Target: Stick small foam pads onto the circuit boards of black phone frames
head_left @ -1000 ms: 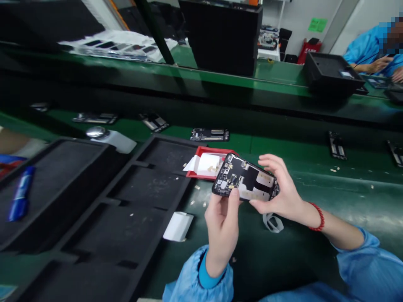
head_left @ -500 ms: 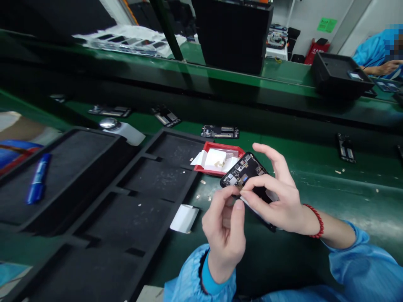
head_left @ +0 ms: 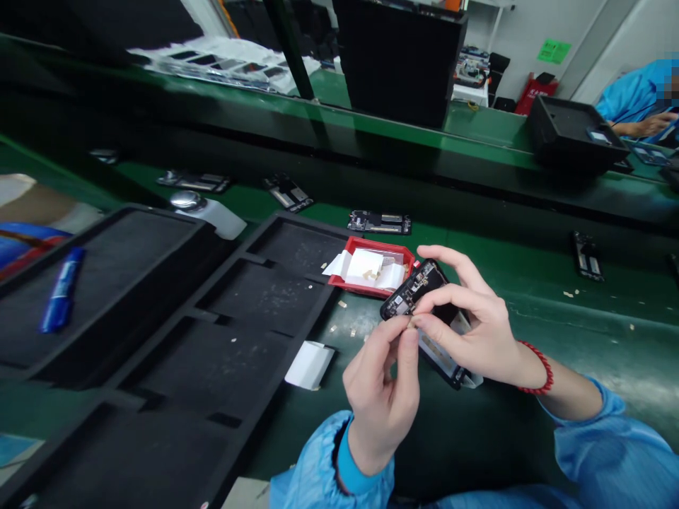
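A black phone housing [head_left: 404, 297] with exposed circuit parts lies tilted beneath my hands. My right hand [head_left: 472, 325], a red string bracelet at its wrist, covers part of the housing; its thumb and index finger pinch near the left hand's fingertips. My left hand [head_left: 382, 389] is also closed in a pinch at the housing's near edge. A tiny beige piece seems to sit between the fingertips, too small to name. Just beyond the housing stands a red tray [head_left: 344, 281] holding white paper and small pieces.
Black compartment trays [head_left: 254, 304] fill the left, with a blue marker [head_left: 62, 291] on one. A white packet [head_left: 309, 365] lies left of my hands. Phone assemblies [head_left: 380, 222] line the back. A person in blue [head_left: 631, 92] sits far right.
The thumb and index finger of my left hand have closed together and now meet the right fingertips. The housing has turned slightly, showing more of its lower part. The view has shifted a little.
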The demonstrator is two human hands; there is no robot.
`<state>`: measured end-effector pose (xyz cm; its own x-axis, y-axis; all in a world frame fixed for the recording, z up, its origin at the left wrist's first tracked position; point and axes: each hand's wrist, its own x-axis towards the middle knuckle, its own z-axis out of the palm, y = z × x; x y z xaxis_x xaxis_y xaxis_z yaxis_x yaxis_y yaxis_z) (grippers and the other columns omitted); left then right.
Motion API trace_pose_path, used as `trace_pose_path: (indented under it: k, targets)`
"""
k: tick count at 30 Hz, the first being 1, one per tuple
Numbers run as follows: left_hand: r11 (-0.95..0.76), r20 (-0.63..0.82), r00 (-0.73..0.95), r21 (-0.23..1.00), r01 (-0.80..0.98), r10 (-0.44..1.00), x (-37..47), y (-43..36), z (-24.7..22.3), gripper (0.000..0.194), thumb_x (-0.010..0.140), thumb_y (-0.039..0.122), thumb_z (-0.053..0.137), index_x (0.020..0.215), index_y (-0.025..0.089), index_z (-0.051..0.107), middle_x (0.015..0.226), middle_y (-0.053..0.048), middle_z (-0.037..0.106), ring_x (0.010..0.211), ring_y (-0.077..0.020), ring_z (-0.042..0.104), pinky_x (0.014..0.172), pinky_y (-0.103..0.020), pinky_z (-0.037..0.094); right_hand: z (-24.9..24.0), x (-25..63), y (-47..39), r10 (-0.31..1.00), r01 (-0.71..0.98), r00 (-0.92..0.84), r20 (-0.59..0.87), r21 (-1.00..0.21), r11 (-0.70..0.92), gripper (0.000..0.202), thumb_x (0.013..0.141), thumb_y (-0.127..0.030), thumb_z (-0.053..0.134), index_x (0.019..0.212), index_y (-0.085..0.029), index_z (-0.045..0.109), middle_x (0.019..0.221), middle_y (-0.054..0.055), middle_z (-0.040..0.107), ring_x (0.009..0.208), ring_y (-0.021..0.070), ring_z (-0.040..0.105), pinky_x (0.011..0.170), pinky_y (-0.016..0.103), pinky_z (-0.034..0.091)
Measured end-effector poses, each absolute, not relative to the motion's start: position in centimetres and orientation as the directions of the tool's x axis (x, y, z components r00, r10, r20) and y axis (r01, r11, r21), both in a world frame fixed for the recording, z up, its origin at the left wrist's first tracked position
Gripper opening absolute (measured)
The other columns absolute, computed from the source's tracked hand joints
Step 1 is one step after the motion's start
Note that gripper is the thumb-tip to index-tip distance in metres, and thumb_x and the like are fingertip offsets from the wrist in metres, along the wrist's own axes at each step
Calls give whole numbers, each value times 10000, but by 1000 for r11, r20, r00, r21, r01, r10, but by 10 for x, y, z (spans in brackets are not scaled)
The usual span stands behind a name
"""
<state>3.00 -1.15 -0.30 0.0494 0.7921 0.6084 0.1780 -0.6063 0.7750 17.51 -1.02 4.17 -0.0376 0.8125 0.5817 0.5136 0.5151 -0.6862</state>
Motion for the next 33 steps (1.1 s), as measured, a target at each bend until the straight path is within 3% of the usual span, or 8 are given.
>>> trace_pose_path:
  k: [4, 8, 13, 16, 21, 25, 28, 33]
  targets:
    - [-606, 612, 39, 769, 205, 790, 30, -11, -3, 143, 973, 133, 618, 1084, 202, 677, 923, -9, 771, 740, -108, 743, 678, -151, 586, 38, 171, -15, 764, 644, -106, 637, -541, 541, 81, 969, -139, 597, 910, -195, 602, 1401, 168, 518, 1350, 294, 521, 1107, 527, 435]
    - [-528, 526, 61, 829, 184, 848, 25, -7, -1, 131, 985, 158, 592, 1079, 198, 672, 899, -7, 750, 703, -103, 721, 642, -158, 578, 42, 173, -18, 744, 546, -158, 649, -570, 614, 114, 1023, -213, 520, 913, -209, 549, 1331, 154, 520, 1303, 268, 521, 1097, 504, 439]
    - [-406, 424, -63, 893, 191, 903, 12, -5, -6, 120, 938, 145, 640, 1041, 190, 683, 758, 30, 667, 498, -50, 578, 428, -116, 438, 34, 189, 29, 841, 501, 12, 541, -731, 463, 168, 1037, -204, 485, 877, -213, 538, 892, 40, 625, 827, 156, 630, 759, 302, 537]
    - [-390, 410, -138, 908, 152, 902, 9, -8, -8, 271, 937, 151, 655, 1202, 200, 681, 863, 5, 714, 541, -62, 628, 494, -139, 520, 8, 193, 72, 886, 590, -163, 434, -677, 440, 144, 951, -136, 583, 818, -185, 611, 804, 27, 674, 723, 153, 635, 682, 283, 510]
    - [-406, 437, -205, 897, 176, 876, 14, -13, -2, 305, 927, 142, 667, 1223, 199, 711, 848, -9, 743, 644, -120, 714, 558, -188, 590, -10, 189, 87, 876, 623, -260, 406, -623, 473, 134, 910, -127, 631, 809, -174, 705, 877, 66, 750, 805, 199, 691, 726, 323, 540]
    - [-418, 476, -254, 873, 249, 842, 19, -13, 1, 337, 874, 93, 708, 1195, 192, 725, 722, 35, 709, 487, -72, 623, 472, -154, 538, 21, 187, 43, 820, 624, -36, 571, -628, 465, 129, 963, -166, 606, 931, -200, 726, 1108, 95, 754, 1054, 235, 705, 922, 414, 567]
    - [-427, 488, -291, 869, 248, 823, 23, -12, 3, 368, 858, 74, 719, 1202, 204, 728, 762, 29, 743, 530, -89, 679, 501, -155, 564, 45, 178, 3, 720, 593, 179, 670, -658, 464, 116, 895, -131, 702, 913, -240, 736, 1117, 70, 722, 1053, 232, 696, 919, 430, 574]
    - [-475, 515, -298, 857, 200, 804, 31, -13, 7, 425, 847, 35, 715, 1231, 218, 721, 918, 0, 803, 678, -137, 772, 570, -165, 610, 50, 159, -27, 806, 558, 116, 581, -709, 431, 105, 831, -140, 783, 856, -235, 747, 1232, 95, 665, 1144, 261, 649, 997, 484, 551]
